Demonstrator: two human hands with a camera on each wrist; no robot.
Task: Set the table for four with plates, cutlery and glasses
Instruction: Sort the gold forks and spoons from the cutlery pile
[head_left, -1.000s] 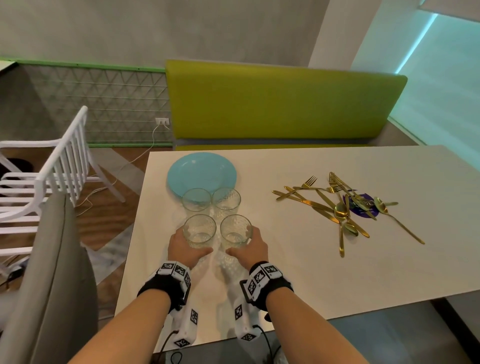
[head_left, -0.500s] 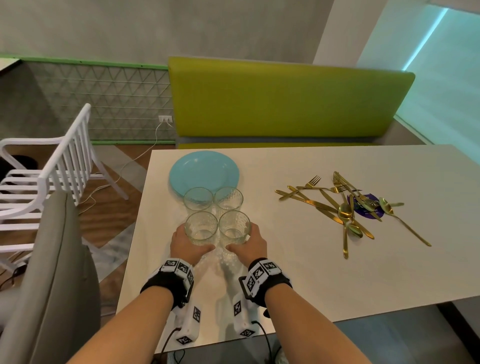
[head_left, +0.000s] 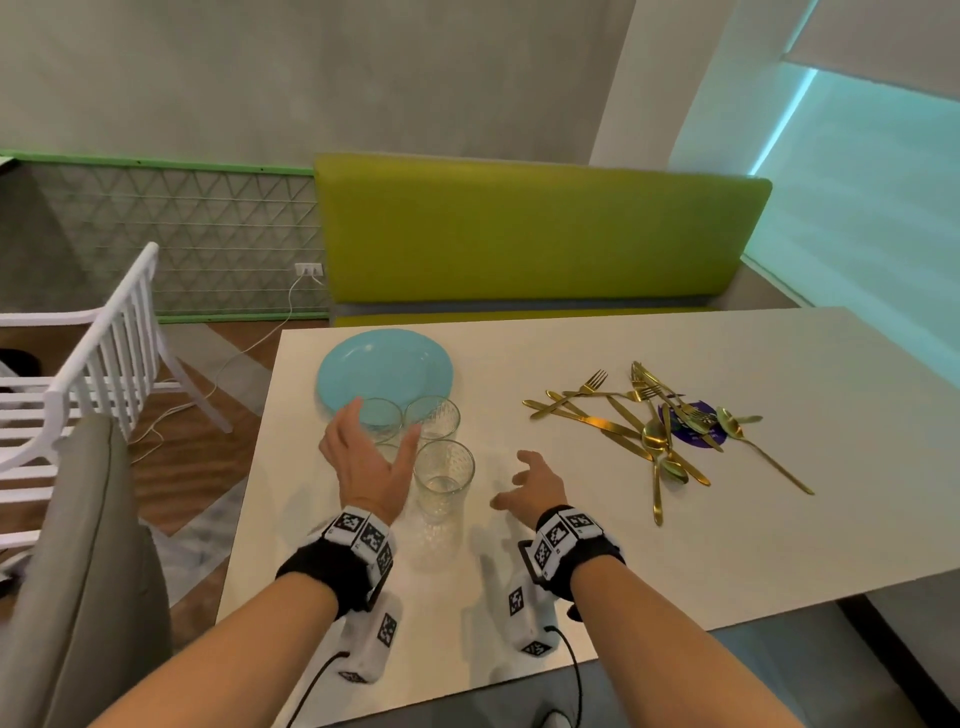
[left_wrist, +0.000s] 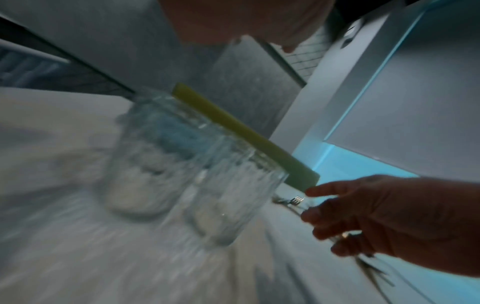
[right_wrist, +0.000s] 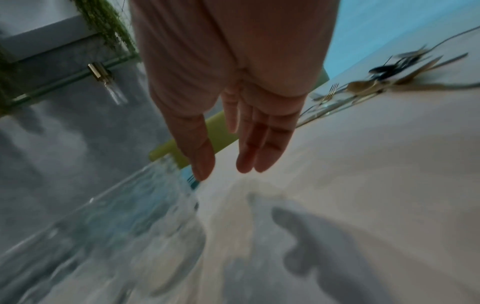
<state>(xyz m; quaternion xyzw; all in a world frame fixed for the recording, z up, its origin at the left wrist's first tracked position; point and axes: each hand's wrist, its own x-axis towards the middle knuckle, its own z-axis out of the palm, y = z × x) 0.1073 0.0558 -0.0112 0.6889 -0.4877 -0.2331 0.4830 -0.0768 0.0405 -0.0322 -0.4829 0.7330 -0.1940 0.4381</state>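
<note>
A light blue plate (head_left: 384, 371) lies at the far left of the white table (head_left: 623, 545). Clear patterned glasses stand clustered just in front of it: two at the back (head_left: 381, 418) (head_left: 432, 415) and one nearer (head_left: 444, 473). My left hand (head_left: 382, 436) hovers open above the cluster's left side and hides what is under it. In the left wrist view two blurred glasses (left_wrist: 155, 156) (left_wrist: 233, 201) stand untouched. My right hand (head_left: 514, 480) (right_wrist: 226, 170) is open, empty, to the right of the near glass. Gold cutlery (head_left: 660, 421) (right_wrist: 363, 86) lies heaped further right.
A purple sticker (head_left: 685, 423) shows under the cutlery. A green bench (head_left: 519, 228) runs along the table's far side. A white slatted chair (head_left: 104, 353) and a grey chair back (head_left: 88, 545) stand at the left, with a cable on the floor.
Both hands have let go of the two near glasses. The left hand has lifted forward over the cluster; the right hand has drawn away to the right.
</note>
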